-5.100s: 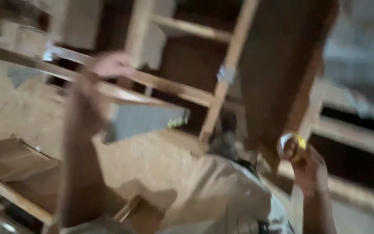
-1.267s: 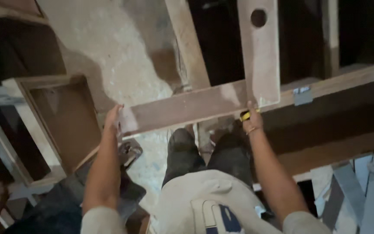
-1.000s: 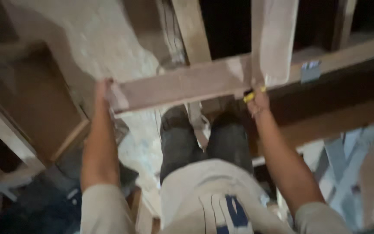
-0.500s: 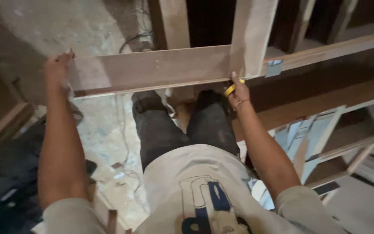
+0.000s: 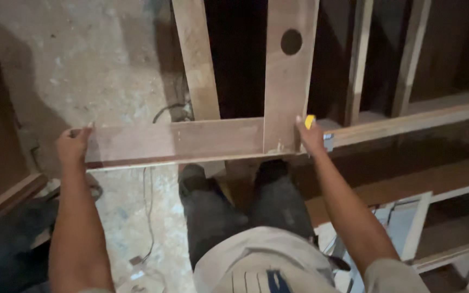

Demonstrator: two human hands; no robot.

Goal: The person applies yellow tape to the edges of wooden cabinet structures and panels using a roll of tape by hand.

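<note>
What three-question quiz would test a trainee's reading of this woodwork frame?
1. True or false: the left hand grips the free end of the horizontal board.
2. Which feature marks the upright board near its top? A) a round hole B) a hinge C) a handle
3. What colour is the small object in the right hand?

Key: 1 true. 2 A; the round hole is plain. 3 yellow; the right hand's fingers press it where the two boards meet.
</note>
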